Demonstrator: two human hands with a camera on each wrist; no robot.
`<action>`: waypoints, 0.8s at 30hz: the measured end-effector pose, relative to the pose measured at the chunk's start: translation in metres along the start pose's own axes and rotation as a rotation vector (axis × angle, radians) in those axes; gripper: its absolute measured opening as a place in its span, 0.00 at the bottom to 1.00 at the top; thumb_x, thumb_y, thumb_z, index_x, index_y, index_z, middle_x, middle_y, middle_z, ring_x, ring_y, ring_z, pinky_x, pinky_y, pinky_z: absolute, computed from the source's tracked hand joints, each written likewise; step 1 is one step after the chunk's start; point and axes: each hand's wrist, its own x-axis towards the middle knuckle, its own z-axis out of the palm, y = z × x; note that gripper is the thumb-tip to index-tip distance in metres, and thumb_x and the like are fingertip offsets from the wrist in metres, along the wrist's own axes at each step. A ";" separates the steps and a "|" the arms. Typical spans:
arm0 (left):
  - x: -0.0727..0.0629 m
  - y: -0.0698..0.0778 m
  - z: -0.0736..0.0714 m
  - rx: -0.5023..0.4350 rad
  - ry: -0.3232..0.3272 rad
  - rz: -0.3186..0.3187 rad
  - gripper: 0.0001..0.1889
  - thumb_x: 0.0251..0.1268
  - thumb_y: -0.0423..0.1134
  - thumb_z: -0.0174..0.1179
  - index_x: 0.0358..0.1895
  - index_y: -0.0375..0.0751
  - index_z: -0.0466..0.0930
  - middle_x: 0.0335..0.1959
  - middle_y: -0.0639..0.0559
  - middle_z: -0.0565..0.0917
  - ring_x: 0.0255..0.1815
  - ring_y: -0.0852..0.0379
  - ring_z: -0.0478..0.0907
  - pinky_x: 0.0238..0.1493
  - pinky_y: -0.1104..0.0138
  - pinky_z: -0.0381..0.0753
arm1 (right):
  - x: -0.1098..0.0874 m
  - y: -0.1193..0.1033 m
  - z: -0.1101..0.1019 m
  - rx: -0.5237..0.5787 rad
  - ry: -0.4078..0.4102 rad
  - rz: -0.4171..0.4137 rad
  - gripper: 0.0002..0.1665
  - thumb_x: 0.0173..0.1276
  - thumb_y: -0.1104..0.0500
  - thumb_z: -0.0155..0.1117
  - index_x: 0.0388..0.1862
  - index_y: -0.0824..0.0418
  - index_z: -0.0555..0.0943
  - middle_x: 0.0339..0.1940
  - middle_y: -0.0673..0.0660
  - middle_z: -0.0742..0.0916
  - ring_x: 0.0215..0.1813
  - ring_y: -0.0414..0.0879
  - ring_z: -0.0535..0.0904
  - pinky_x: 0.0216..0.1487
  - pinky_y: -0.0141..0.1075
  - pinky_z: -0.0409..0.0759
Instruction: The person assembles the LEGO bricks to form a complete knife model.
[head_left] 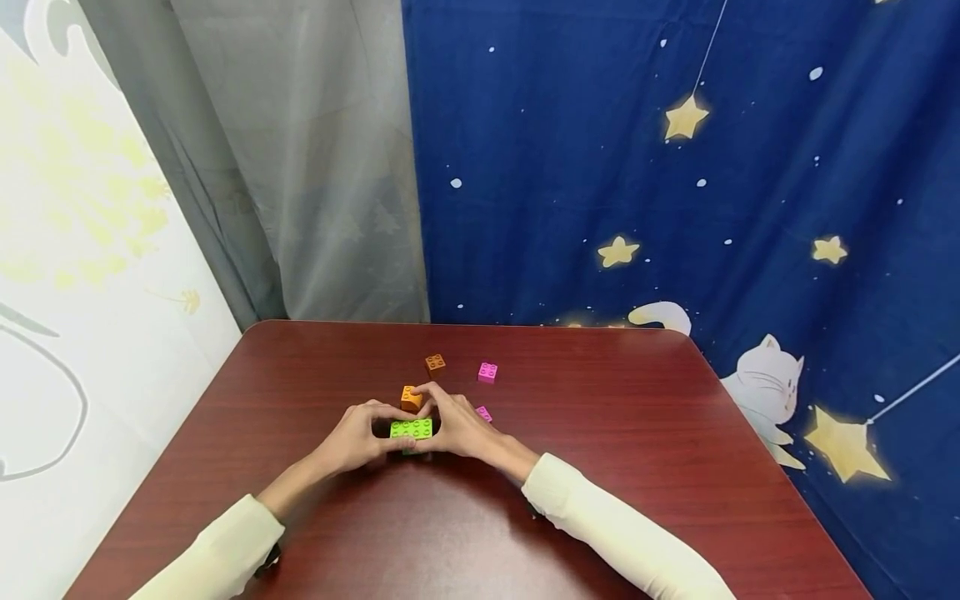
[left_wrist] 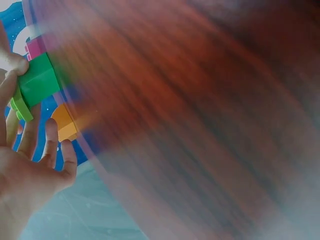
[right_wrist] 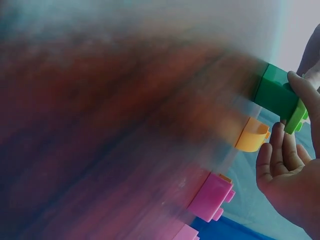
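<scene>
A lime-green building brick (head_left: 411, 428) with studs on top sits on a larger dark green block (left_wrist: 40, 81), near the middle of the table. From the left, my left hand (head_left: 356, 437) pinches the lime-green brick between thumb and fingers. My right hand (head_left: 459, 427) holds its other end the same way, and the two hands nearly meet. In the right wrist view the dark green block (right_wrist: 276, 92) stands on the tabletop, the lime-green layer capping it. Just behind the hands is an orange curved block (head_left: 410, 399), apart from the fingers.
Farther back on the table (head_left: 600, 433) lie a brown-orange brick (head_left: 435, 363) and a pink brick (head_left: 487, 372). A second pink brick (head_left: 483, 413) is partly hidden behind my right hand. A grey curtain (head_left: 337, 167) and a blue star-patterned curtain (head_left: 540, 167) hang beyond the table's far edge.
</scene>
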 end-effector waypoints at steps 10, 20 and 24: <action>0.000 -0.001 -0.001 0.000 -0.037 -0.034 0.16 0.58 0.50 0.78 0.50 0.58 0.91 0.45 0.64 0.88 0.46 0.59 0.79 0.49 0.54 0.81 | -0.014 0.009 -0.015 0.082 -0.034 0.008 0.42 0.54 0.54 0.87 0.64 0.63 0.76 0.42 0.51 0.89 0.44 0.41 0.85 0.50 0.28 0.81; 0.004 -0.001 -0.002 -0.005 -0.054 -0.061 0.16 0.57 0.52 0.78 0.49 0.59 0.91 0.44 0.64 0.88 0.44 0.60 0.78 0.48 0.54 0.80 | -0.026 0.033 -0.048 0.050 -0.020 0.013 0.37 0.55 0.54 0.86 0.61 0.64 0.81 0.47 0.58 0.90 0.47 0.48 0.87 0.51 0.36 0.84; 0.003 -0.002 -0.002 -0.015 -0.069 -0.065 0.17 0.58 0.54 0.77 0.51 0.60 0.90 0.44 0.64 0.87 0.44 0.59 0.78 0.48 0.56 0.80 | -0.034 0.043 -0.059 0.057 -0.011 0.046 0.37 0.54 0.55 0.87 0.60 0.66 0.82 0.47 0.59 0.90 0.47 0.49 0.87 0.52 0.40 0.84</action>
